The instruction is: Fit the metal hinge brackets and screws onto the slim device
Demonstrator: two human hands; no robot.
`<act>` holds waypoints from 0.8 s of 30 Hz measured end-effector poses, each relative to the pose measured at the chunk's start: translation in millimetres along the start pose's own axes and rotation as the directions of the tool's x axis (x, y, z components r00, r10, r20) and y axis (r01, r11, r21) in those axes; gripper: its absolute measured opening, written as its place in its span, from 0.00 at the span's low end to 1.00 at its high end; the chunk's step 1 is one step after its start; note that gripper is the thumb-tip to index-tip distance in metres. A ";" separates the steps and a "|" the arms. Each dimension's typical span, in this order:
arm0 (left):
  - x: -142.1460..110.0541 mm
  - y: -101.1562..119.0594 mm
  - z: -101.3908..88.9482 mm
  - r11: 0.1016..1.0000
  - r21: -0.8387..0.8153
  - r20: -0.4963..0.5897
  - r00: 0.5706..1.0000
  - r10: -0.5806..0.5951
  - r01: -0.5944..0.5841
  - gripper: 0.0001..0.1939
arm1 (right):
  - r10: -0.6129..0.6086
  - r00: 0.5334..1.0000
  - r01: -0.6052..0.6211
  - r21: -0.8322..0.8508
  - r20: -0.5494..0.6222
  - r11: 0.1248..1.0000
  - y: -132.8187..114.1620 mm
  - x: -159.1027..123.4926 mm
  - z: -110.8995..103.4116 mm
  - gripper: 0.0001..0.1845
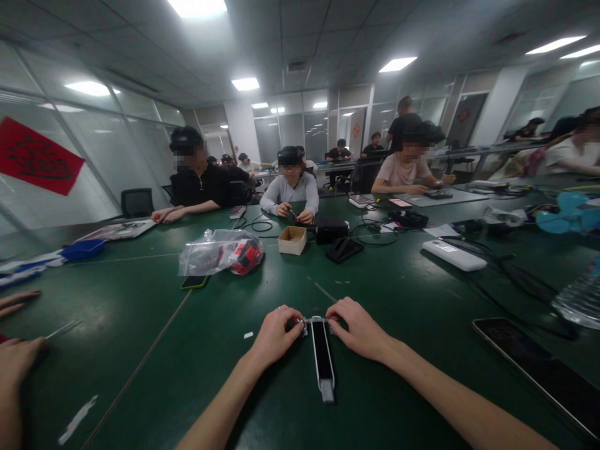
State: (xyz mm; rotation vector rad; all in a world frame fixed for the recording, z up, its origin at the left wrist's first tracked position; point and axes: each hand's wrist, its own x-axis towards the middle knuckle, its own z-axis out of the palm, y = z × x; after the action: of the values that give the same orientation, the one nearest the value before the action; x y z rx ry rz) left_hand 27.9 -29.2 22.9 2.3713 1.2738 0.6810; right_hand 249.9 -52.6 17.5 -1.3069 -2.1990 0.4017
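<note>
A long, narrow item with a black top, a white frame and a grey block at its near end (322, 356) lies on the green table in front of me. My left hand (276, 334) is closed at the left of its far end, fingertips pinched around a small shiny part. On the other side, my right hand (354, 328) has its thumb and fingers drawn together at the same end. What its fingertips hold is too small to make out. A little white scrap (248, 335) lies left of my left hand.
Beyond my hands are a clear bag with red and black contents (220, 252), a small open box (292, 240) and a black stand (344, 249). A phone (539, 369) lies at right, near a plastic bottle (581, 297). Another person's hand (21, 359) holds a thin tool at left.
</note>
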 end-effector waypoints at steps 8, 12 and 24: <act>-0.3 1.9 0.0 0.999 -0.042 -0.019 1.000 -0.003 0.002 0.10 | 0.007 1.000 -0.007 0.009 0.005 1.000 -2.3 0.1 -1.6 0.08; -0.4 -0.3 1.5 0.998 -0.053 -0.022 1.000 -0.020 0.019 0.09 | 0.005 1.000 -0.005 0.006 0.000 1.000 -2.9 0.0 -1.7 0.08; 0.4 -0.7 3.9 0.999 -0.042 -0.030 0.999 -0.036 0.035 0.09 | 0.068 0.997 -0.068 0.000 0.035 0.998 -5.3 0.1 -3.5 0.09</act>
State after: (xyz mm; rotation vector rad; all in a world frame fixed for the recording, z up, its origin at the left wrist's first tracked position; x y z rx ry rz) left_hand 29.8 -28.9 19.4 2.3078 1.2986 0.7293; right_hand 248.2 -55.2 23.1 -1.3872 -2.1868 0.4558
